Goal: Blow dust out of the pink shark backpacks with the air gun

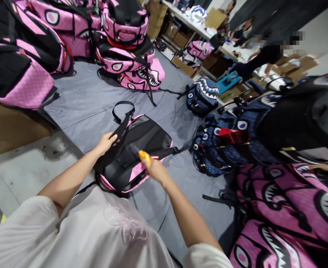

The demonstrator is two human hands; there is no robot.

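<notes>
A pink and black backpack (141, 149) lies back-side up on the grey sheet (91, 104) in front of me. My left hand (106, 142) is closed on one of its black shoulder straps (121, 128). My right hand (154, 169) hovers over the backpack's lower right part, closed on a small orange tool (144, 155). What the tool is cannot be made out.
Pink shark-print backpacks are piled at the far left (32, 44), far middle (127, 48) and near right (286, 208). Blue shark-print backpacks (219, 145) lie to the right. Brown cardboard (10, 126) lies at the left. Other people work at a table (208, 33) in the back.
</notes>
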